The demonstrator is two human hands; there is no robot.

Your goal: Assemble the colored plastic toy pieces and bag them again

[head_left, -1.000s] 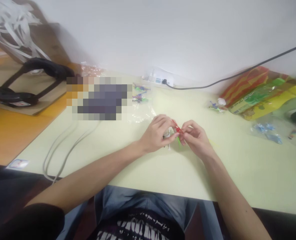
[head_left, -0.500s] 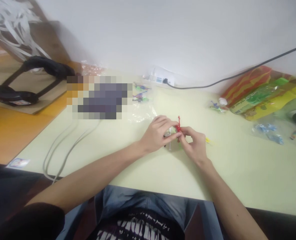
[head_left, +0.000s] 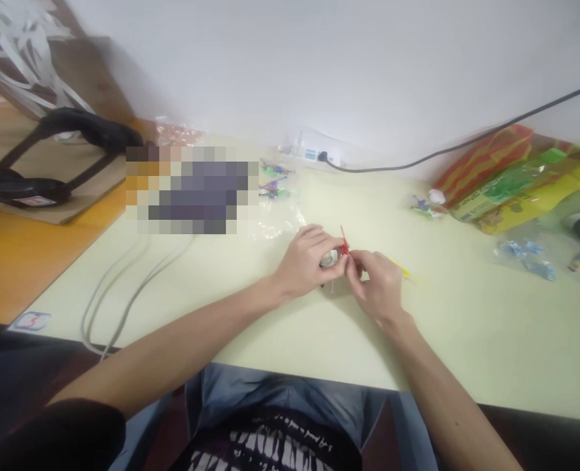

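Between my two hands is a small red plastic piece (head_left: 344, 247) with a thin spike pointing up. My left hand (head_left: 312, 258) pinches it from the left between thumb and fingers. From the right, the thumb and fingertips of my right hand (head_left: 378, 281) close on the same piece. Fingers cover much of it, so its full shape is hidden. A whitish small part (head_left: 329, 259) shows beneath my left hand; I cannot make out what it is. Just beyond my right hand lies a yellow piece (head_left: 403, 269) on the pale table (head_left: 290, 333).
Several small coloured pieces in clear plastic (head_left: 276, 186) lie behind my left hand. A white power strip (head_left: 314, 152) with a black cable sits by the wall. At right are colourful bags (head_left: 510, 190) and blue pieces in a clear bag (head_left: 528, 255). Pale cables (head_left: 123, 307) run down the left side.
The red piece has tilted, its spike now leaning left, and it has shifted slightly left. My right hand has moved a little left with it, while my left hand stays almost in place.
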